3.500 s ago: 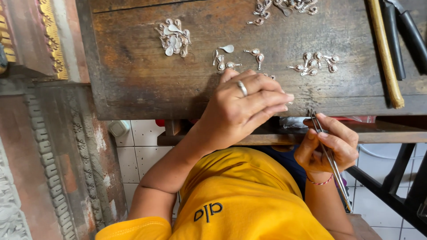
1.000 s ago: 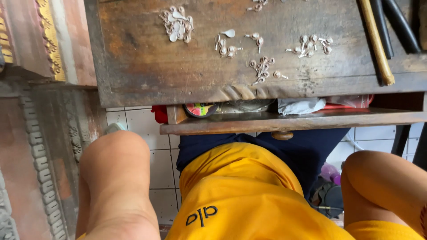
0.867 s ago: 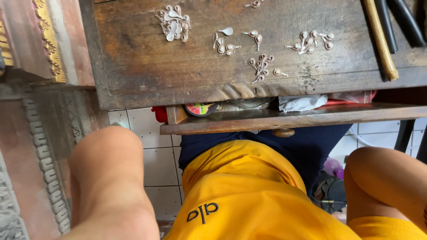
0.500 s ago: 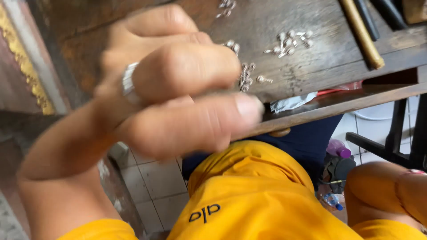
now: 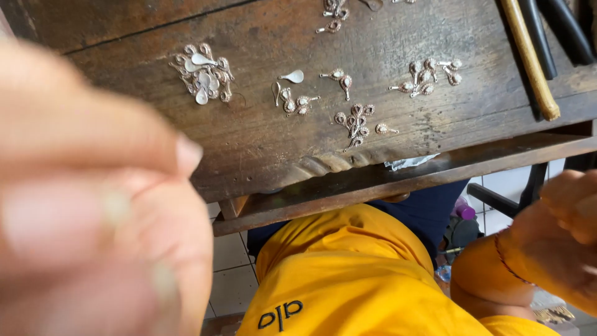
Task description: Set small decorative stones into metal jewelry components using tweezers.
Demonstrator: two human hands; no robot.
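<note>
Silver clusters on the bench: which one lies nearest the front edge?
The central cluster, just above the carved front edge; the other clusters lie farther back.

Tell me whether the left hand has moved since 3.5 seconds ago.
Yes. The left hand has lifted off the wooden bench edge toward the camera, now a blurred mass at lower left.

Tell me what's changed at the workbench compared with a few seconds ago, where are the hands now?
The left hand has lifted off the bench edge and now fills the near left of the view, blurred. The right hand has drawn back to the lower right; the thin tool it held no longer shows. The small silver pieces on the wooden bench lie in the same clusters.
</note>
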